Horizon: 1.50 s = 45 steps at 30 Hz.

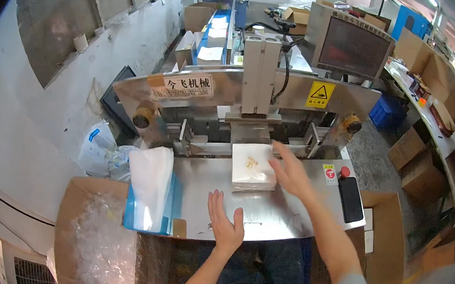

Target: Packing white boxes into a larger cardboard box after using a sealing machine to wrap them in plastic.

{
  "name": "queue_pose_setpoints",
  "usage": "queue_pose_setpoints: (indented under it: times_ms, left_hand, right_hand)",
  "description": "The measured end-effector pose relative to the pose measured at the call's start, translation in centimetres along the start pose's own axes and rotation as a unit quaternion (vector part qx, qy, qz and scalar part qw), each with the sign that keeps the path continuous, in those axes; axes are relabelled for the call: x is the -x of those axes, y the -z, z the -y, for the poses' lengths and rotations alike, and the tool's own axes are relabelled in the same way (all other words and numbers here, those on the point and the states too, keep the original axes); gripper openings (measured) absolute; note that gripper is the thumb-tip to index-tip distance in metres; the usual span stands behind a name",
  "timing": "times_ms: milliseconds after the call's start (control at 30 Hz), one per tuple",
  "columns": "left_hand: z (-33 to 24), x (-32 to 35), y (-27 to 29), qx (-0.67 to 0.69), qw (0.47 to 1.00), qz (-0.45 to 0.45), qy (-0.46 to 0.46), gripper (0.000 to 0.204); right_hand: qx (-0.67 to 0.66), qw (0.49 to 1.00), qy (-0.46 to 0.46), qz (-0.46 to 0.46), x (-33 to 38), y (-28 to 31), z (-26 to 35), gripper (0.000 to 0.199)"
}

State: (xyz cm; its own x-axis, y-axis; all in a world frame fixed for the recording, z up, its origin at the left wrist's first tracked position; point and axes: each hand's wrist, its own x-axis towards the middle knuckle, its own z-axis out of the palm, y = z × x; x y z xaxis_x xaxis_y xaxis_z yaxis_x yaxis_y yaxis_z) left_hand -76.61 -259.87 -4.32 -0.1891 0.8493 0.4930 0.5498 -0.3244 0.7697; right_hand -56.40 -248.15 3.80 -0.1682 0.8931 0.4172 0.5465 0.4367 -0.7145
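While both hands are held over the steel work table [286, 220], no item is gripped by either. Nearest the body, the left hand [223, 223] is seen with fingers spread and palm down, hovering over or resting on the bare steel near the table's front edge; contact cannot be judged. Beyond it and to its right, the right hand [291, 173] is stretched forward, fingers extended and loosely apart, its fingertips at or just touching the right edge of a white wrapped pack [253, 167] bearing a small gold mark. That pack lies flat on the table, just ahead of the left hand and immediately left of the right hand, at the mouth of the packing machine [257, 94]. It is judged that the pack is delivered from the machine but not yet picked up or moved aside. To the left of the left hand, a stack of clear bags [149, 186] is held upright in a blue tray [173, 204], and below that an open cardboard box [76, 202] lined with plastic film is seen; filled packs inside it cannot be made out. Farther off, beyond the right hand, a dark monitor [354, 46] is mounted above the machine.
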Motion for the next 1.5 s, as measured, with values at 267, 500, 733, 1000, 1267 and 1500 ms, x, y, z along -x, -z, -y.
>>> queue_pose_setpoints:
  times_ms: [267, 500, 733, 1000, 1267, 1500]
  left_hand:
    - [-0.2, -0.2, -0.2, -0.011, 0.999, 0.025, -0.020, 0.061]
    - [-0.1, -1.5, -0.6, 0.134, 0.978, 0.076, 0.143, 0.067]
    - [-0.3, -9.0, -3.0, 0.214, 0.958, 0.042, 0.185, 0.072]
    - [-0.8, -7.7, -2.1, 0.264, 0.903, 0.089, 0.326, 0.044]
    - [0.6, -15.4, -6.9, 0.247, 0.881, 0.191, 0.355, 0.047]
    - [1.0, -16.8, -13.8, -0.251, 0.880, 0.373, -0.151, 0.045]
  right_hand:
    - [-0.255, 0.940, -0.226, 0.022, 14.0, 2.0, 0.0, 0.041]
    - [-0.249, 0.941, -0.230, 0.011, 12.7, 1.7, -1.1, 0.044]
    - [-0.196, 0.949, -0.244, -0.034, 4.6, -3.5, -4.9, 0.071]
    - [-0.387, 0.869, -0.303, -0.059, 5.3, -1.6, -1.9, 0.075]
    - [-0.479, 0.829, -0.285, -0.050, 11.8, 2.5, -1.2, 0.106]
    - [-0.412, 0.866, -0.279, -0.050, 15.7, 5.6, 0.4, 0.101]
